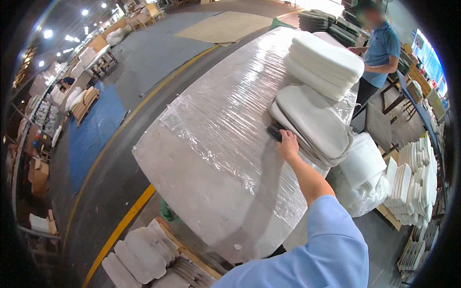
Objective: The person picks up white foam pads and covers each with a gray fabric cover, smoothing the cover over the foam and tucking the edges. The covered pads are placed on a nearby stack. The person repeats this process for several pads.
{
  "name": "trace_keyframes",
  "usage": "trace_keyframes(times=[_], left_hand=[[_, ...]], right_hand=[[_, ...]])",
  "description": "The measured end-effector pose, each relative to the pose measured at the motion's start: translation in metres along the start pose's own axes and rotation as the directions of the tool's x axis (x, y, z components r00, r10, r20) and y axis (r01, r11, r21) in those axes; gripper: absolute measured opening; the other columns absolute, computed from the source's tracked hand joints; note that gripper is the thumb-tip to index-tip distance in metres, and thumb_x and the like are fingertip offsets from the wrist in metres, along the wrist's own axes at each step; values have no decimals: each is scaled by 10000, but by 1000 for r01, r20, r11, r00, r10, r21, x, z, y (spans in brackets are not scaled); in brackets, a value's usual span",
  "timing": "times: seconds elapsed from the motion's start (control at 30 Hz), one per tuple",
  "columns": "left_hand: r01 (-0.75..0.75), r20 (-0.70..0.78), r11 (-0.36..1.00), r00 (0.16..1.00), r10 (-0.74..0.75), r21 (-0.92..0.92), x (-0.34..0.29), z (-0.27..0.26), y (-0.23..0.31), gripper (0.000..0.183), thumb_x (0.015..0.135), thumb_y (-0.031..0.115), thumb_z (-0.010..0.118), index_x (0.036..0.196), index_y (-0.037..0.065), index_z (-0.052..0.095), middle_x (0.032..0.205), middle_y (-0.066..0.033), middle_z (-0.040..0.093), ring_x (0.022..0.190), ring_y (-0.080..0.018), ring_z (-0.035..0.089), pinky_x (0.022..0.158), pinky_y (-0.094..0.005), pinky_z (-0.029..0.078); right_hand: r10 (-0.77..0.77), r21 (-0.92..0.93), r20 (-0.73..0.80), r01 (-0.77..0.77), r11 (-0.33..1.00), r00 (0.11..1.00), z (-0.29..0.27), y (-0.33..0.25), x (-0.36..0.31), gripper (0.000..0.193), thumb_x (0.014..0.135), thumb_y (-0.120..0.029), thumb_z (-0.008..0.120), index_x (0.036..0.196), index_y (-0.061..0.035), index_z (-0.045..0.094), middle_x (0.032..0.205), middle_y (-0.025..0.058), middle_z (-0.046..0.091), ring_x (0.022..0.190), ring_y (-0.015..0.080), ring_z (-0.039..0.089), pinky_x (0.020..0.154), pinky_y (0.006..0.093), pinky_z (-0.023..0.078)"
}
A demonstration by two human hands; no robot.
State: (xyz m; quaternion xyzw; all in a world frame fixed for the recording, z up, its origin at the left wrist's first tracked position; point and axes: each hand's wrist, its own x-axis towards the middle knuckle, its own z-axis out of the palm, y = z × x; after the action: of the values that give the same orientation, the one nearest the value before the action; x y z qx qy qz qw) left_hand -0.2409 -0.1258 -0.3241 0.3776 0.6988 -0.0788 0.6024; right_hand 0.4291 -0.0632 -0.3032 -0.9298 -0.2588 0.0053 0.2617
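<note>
My right hand (288,145) reaches out over the table (187,201), its fingers closed around a small black object (274,132) whose kind I cannot make out. It lies at the edge of a stack of grey-white covered seat cushions (312,115). Just beyond stands a taller stack of white foam pads (326,57). Clear plastic film (230,110) covers much of the pale tabletop beneath. My left hand is out of view.
A person (382,53) in a blue shirt stands across at the far right. White foam pads (410,177) and a plastic-wrapped bundle (362,168) sit right of the table. More cushions (141,254) lie at the near left. A yellow floor line (120,228) runs along the left.
</note>
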Motion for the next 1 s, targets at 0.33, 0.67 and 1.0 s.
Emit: trace_keyframes(times=[0.33, 0.67, 1.0], left_hand=[[4, -68, 1000, 998, -4, 2, -10, 6, 10, 331, 1028, 179, 655, 1320, 24, 645, 1015, -97, 714, 809, -204, 697, 637, -336, 555], [-363, -65, 927, 931, 358, -92, 7, -16, 45, 446, 1034, 198, 671, 1427, -6, 612, 1185, -137, 731, 1033, -193, 703, 870, -322, 572], [-899, 106, 438, 436, 894, 0, -105, 17, 247, 750, 950, 45, 755, 1614, 77, 407, 1486, -182, 589, 1234, -243, 659, 1048, -380, 536]], right_hand=[[-36, 109, 41, 32, 994, 998, -5, 13, 12, 589, 849, -122, 756, 1409, -154, 580, 1264, 154, 661, 1140, 344, 660, 897, 464, 559], [-70, 634, 768, -771, -55, 636, -47, -6, -53, 442, 1052, -244, 368, 1353, -3, 583, 1100, 221, 739, 760, 266, 706, 726, 382, 580], [-476, 533, 807, -779, 331, 350, -100, -134, -160, 460, 1068, -256, 369, 1371, 11, 589, 1006, 218, 750, 643, 215, 665, 628, 326, 548]])
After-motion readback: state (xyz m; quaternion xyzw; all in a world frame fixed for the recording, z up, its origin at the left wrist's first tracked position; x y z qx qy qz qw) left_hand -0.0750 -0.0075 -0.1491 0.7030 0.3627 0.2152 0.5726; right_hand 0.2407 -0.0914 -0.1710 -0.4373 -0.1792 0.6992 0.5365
